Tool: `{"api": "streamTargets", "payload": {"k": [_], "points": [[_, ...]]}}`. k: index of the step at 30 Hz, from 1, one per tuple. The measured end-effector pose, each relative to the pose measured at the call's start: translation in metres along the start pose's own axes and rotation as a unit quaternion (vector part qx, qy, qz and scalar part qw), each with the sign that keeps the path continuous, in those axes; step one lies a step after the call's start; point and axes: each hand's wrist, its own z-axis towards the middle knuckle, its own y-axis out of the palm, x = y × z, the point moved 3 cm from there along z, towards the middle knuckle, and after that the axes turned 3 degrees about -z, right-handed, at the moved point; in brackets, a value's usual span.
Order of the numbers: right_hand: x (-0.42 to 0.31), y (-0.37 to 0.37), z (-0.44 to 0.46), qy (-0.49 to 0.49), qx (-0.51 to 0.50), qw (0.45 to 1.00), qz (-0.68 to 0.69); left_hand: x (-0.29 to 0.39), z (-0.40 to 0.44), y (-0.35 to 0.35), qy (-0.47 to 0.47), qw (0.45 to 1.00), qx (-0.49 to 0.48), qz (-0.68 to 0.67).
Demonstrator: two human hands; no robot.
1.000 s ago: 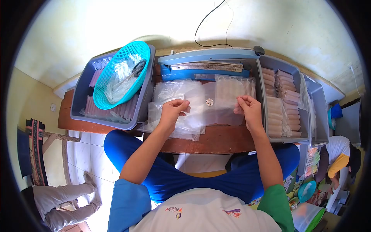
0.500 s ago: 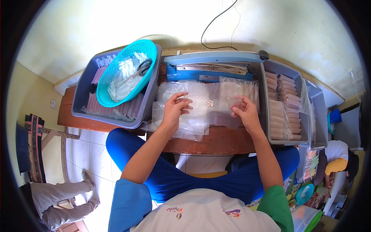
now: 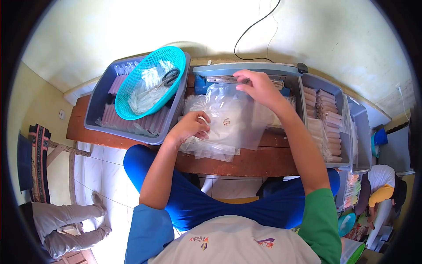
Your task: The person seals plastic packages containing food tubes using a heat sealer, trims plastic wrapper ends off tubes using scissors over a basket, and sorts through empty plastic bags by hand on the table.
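A clear plastic bag with a small round print lies over other clear bags on the bench, its far edge at the blue heat sealer. My left hand is at the bag's left side with fingers curled in and thumb close to them, shut on its edge. Over the sealer is my right hand, thumb and fingers apart, just in front of the long grey-blue sealer arm. Whether its fingertips touch the bag or the sealer is hard to tell. Loose clear bags lie underneath.
To the left, a grey tub of pinkish filled packs bears a tilted turquoise basket with plastic pieces and scissors. Another tub of packs stands right. One person bends over at far right; another's legs show left.
The printed bag has shifted toward the sealer and turned. My right hand has moved up and left over the sealer, while my left hand came slightly nearer to me.
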Motion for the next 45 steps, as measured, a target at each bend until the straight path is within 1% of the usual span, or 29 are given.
{"api": "streamTargets", "payload": {"k": [1,2,4,6,8,10,14,15,16,17,19,20,22,23,25,26,28,29,31,32,34,35,37,38,40,41,43,44,45], "points": [[0.004,0.006,0.004,-0.014,0.03,0.999,-0.043,-0.012,0.008,-0.004,-0.006,0.999,0.043,-0.016],[0.009,0.014,0.002,-0.015,0.03,0.999,-0.042,-0.024,0.014,-0.008,-0.012,0.996,0.088,-0.032],[0.013,0.028,-0.01,-0.075,0.13,0.985,-0.082,-0.038,0.026,-0.011,-0.002,0.992,0.118,-0.036],[0.018,0.048,-0.032,-0.083,0.122,0.985,-0.085,-0.056,0.039,-0.014,-0.017,0.983,0.185,-0.001],[0.018,0.067,-0.062,-0.085,0.117,0.985,-0.092,-0.065,0.047,-0.008,-0.028,0.983,0.179,0.003],[0.016,0.085,-0.091,-0.08,0.08,0.988,-0.106,-0.061,0.045,0.004,-0.073,0.98,0.181,-0.035],[0.024,0.102,-0.131,-0.068,0.095,0.986,-0.116,-0.049,0.04,0.003,-0.077,0.98,0.161,-0.084],[0.037,0.106,-0.141,0.046,0.12,0.991,-0.029,-0.036,0.029,0.0,-0.039,0.984,0.134,-0.111],[0.05,0.11,-0.147,0.158,0.144,0.975,0.06,-0.024,0.02,-0.002,-0.001,0.985,0.108,-0.137],[0.058,0.114,-0.149,0.159,0.146,0.974,0.061,-0.018,0.015,-0.004,-0.002,0.985,0.107,-0.134],[0.08,0.122,-0.157,0.26,0.189,0.925,0.202,-0.001,0.008,-0.005,0.11,0.973,0.096,-0.181],[0.078,0.119,-0.155,0.263,0.192,0.923,0.203,0.003,0.005,-0.004,0.108,0.973,0.092,-0.179],[0.078,0.12,-0.145,0.293,0.174,0.821,0.458,0.012,-0.001,-0.001,0.164,0.953,0.013,-0.254],[0.074,0.118,-0.141,0.291,0.173,0.821,0.459,0.014,-0.001,0.001,0.165,0.953,0.014,-0.253],[0.065,0.118,-0.132,0.286,0.16,0.787,0.523,0.018,-0.002,0.005,0.182,0.931,-0.002,-0.316],[0.065,0.12,-0.131,0.286,0.16,0.787,0.522,0.019,-0.003,0.004,0.183,0.931,-0.002,-0.316],[0.066,0.128,-0.13,0.293,0.147,0.719,0.613,0.023,-0.006,0.004,0.191,0.925,-0.01,-0.329],[0.063,0.128,-0.128,0.293,0.147,0.719,0.613,0.024,-0.007,0.004,0.192,0.924,-0.01,-0.33],[0.055,0.128,-0.123,0.298,0.119,0.693,0.645,0.026,-0.009,0.004,0.191,0.914,0.002,-0.358],[0.054,0.127,-0.122,0.298,0.118,0.693,0.645,0.027,-0.011,0.004,0.192,0.914,0.003,-0.358],[0.051,0.119,-0.116,0.223,0.16,0.748,0.604,0.029,-0.015,0.004,0.193,0.914,-0.016,-0.355],[0.046,0.114,-0.113,0.224,0.159,0.748,0.604,0.028,-0.015,0.003,0.193,0.914,-0.016,-0.356],[0.036,0.092,-0.105,0.166,0.249,0.821,0.486,0.027,-0.012,-0.002,0.196,0.928,0.026,-0.315],[0.039,0.09,-0.103,0.167,0.249,0.821,0.486,0.025,-0.009,-0.003,0.195,0.928,0.026,-0.316],[0.045,0.078,-0.1,0.121,0.265,0.885,0.364,0.017,0.0,-0.007,0.163,0.967,0.076,-0.178],[0.049,0.075,-0.102,0.121,0.265,0.885,0.364,0.008,0.005,-0.011,0.163,0.968,0.076,-0.178],[0.062,0.082,-0.103,0.217,0.167,0.893,0.356,-0.021,0.02,-0.018,0.067,0.996,0.044,0.031],[0.064,0.085,-0.105,0.216,0.166,0.894,0.357,-0.027,0.023,-0.018,0.067,0.996,0.045,0.031],[0.068,0.089,-0.111,0.24,0.172,0.9,0.319,-0.037,0.025,-0.017,0.028,0.995,0.055,0.072]]}}
